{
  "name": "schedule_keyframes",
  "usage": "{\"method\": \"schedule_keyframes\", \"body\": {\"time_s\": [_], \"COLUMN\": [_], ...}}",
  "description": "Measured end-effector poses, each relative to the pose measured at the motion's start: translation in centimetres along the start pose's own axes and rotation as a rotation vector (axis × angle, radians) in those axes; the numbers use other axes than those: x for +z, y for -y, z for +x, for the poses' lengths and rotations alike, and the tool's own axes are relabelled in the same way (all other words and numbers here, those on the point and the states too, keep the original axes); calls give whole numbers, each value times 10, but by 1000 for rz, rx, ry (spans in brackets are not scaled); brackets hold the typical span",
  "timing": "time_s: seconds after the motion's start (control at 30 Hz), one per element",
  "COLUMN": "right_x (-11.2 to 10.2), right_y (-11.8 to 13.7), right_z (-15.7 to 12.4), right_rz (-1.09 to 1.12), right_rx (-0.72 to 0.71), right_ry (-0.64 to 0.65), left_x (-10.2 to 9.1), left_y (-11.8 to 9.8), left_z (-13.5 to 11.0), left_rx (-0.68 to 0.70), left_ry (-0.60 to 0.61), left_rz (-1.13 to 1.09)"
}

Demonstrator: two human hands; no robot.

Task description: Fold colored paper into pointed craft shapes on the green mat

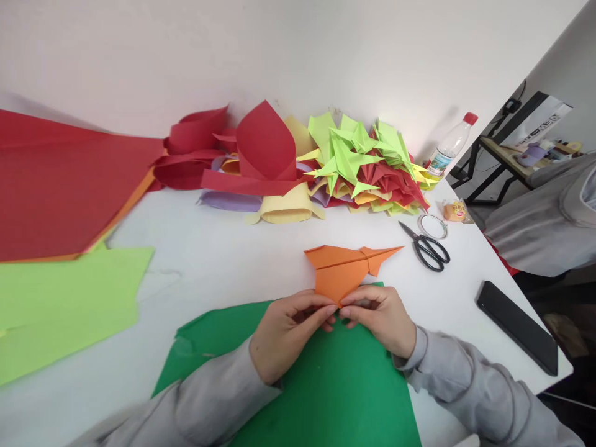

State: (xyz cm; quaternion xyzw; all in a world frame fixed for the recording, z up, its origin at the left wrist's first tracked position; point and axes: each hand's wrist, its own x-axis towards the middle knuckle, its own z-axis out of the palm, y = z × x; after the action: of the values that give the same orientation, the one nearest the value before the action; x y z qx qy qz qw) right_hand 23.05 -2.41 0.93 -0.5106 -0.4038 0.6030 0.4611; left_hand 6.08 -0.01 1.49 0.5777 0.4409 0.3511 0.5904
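Our left hand [287, 329] and right hand [387, 316] pinch the orange folded paper [342, 277], seemingly nearly done; finished-looking pieces [344, 162] heap at twelve o'clock, flat lime paper [69, 307] at nine.

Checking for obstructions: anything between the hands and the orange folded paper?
Nothing visible. The left hand and right hand pinch the orange folded paper at its near corner; the scissors lie apart, to the right.
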Motion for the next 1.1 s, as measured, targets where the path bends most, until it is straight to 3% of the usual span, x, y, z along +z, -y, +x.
{"method": "schedule_keyframes", "body": {"time_s": [0.67, 1.1], "right_x": [6, 5], "right_y": [11, 9], "right_z": [3, 2], "right_rz": [108, 80], "right_rx": [166, 147], "right_ry": [-121, -141], "left_x": [6, 10], "left_y": [-1, 7], "left_z": [-1, 1], "left_rx": [-185, -166], "left_ry": [-75, -158], "left_rz": [-104, -268]}}
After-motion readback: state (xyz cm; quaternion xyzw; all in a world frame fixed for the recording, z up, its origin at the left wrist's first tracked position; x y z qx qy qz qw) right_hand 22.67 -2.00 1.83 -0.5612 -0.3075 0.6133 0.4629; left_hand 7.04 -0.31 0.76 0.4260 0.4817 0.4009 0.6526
